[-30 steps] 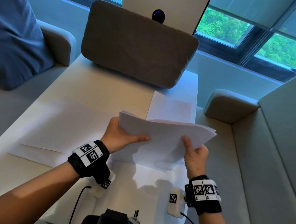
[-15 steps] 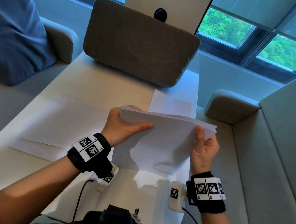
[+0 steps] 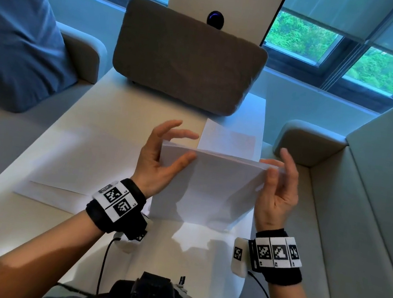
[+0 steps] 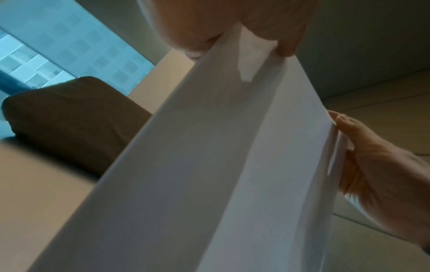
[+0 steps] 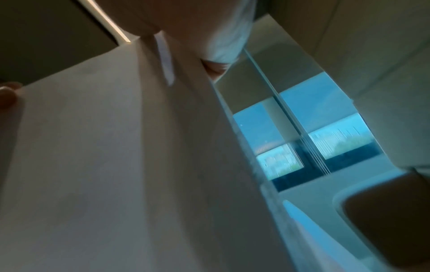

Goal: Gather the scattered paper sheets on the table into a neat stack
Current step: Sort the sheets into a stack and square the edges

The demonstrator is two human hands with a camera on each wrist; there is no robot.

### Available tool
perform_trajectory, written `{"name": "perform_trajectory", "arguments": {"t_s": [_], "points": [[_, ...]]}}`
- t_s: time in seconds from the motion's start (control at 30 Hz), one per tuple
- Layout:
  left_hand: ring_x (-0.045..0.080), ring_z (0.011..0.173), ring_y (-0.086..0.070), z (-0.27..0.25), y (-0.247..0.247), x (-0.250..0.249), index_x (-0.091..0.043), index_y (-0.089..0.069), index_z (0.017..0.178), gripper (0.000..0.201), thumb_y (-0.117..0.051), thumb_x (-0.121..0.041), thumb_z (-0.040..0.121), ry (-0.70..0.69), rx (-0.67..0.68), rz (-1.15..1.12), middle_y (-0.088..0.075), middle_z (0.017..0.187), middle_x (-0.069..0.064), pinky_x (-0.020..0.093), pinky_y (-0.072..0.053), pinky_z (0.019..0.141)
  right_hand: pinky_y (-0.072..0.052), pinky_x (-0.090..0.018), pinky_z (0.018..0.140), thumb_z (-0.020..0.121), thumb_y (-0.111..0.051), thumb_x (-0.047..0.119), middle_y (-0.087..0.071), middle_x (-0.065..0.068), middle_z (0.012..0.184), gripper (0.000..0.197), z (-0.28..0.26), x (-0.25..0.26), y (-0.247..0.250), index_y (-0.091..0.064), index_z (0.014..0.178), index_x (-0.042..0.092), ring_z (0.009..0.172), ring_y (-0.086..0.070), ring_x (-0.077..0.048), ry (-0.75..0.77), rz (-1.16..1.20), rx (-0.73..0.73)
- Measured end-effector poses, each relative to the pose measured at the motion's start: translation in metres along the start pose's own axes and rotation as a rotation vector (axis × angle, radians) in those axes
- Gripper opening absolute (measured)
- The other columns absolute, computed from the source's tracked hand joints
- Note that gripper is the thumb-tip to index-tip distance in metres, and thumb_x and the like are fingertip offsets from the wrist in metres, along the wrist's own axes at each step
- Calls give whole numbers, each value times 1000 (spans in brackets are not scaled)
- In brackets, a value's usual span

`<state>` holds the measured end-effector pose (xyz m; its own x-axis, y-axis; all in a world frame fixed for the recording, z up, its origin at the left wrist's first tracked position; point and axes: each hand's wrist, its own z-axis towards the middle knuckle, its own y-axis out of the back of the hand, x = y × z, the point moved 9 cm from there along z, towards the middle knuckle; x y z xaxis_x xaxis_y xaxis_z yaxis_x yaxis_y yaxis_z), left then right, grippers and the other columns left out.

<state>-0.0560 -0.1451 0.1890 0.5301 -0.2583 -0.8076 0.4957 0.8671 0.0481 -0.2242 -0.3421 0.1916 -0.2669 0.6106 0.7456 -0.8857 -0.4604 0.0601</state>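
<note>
A stack of white paper sheets (image 3: 210, 188) stands on edge on the white table (image 3: 30, 227), leaning toward me. My left hand (image 3: 164, 154) holds its upper left corner, thumb in front and fingers spread behind. My right hand (image 3: 278, 182) pinches the upper right corner the same way. The left wrist view shows the stack (image 4: 232, 165) from below, with my right hand (image 4: 372, 174) at its far edge. Seen from the right wrist, the stack (image 5: 116, 165) fills the left half of the picture. One loose sheet (image 3: 231, 141) lies flat behind the stack. Two overlapping sheets (image 3: 75, 165) lie to the left.
A grey cushion (image 3: 190, 58) stands at the table's far end, just behind the loose sheet. A blue pillow (image 3: 12, 37) rests on the left sofa. A beige sofa arm (image 3: 304, 140) sits close to the table's right edge.
The stack has been tipped up onto its lower edge and its sheets now line up. Both hands slid up to the top corners, and the fingers have spread out behind the paper.
</note>
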Motion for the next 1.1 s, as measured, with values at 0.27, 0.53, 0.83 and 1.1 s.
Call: {"name": "perform_trajectory", "arguments": {"t_s": [0.27, 0.53, 0.83, 1.1], "points": [[13, 82, -67, 3, 12, 5, -40, -62, 95, 26, -75, -25, 77, 48, -114, -8, -69, 89, -14, 24, -52, 74, -44, -21, 74, 88, -57, 29, -63, 19, 76, 7, 3, 0, 7, -57, 81, 29, 75, -57, 1, -71, 16, -84], [1, 72, -63, -4, -4, 38, -28, -64, 93, 44, -88, -22, 56, 394, 2, -137, -68, 81, -19, 18, -52, 65, -46, -20, 69, 78, -75, 25, -63, 24, 76, 29, 6, 0, 3, -55, 99, 23, 68, -55, 4, -159, 90, -38], [-6, 69, -59, -1, -8, 32, -22, -64, 87, 32, -81, -3, 68, 353, -16, -128, -66, 81, -28, 10, -46, 62, -49, -27, 79, 82, -72, 8, -61, -22, 101, 16, 7, 42, 1, -69, 95, 0, 90, -62, -13, 308, -227, 34], [-5, 67, -59, 0, -7, 33, -20, -65, 82, 27, -80, -3, 68, 358, -32, -130, -67, 78, -26, 12, -48, 60, -52, -25, 74, 83, -71, 7, -69, -13, 85, 10, 9, 44, -4, -74, 81, -2, 76, -64, -16, 383, -362, 26]]}}
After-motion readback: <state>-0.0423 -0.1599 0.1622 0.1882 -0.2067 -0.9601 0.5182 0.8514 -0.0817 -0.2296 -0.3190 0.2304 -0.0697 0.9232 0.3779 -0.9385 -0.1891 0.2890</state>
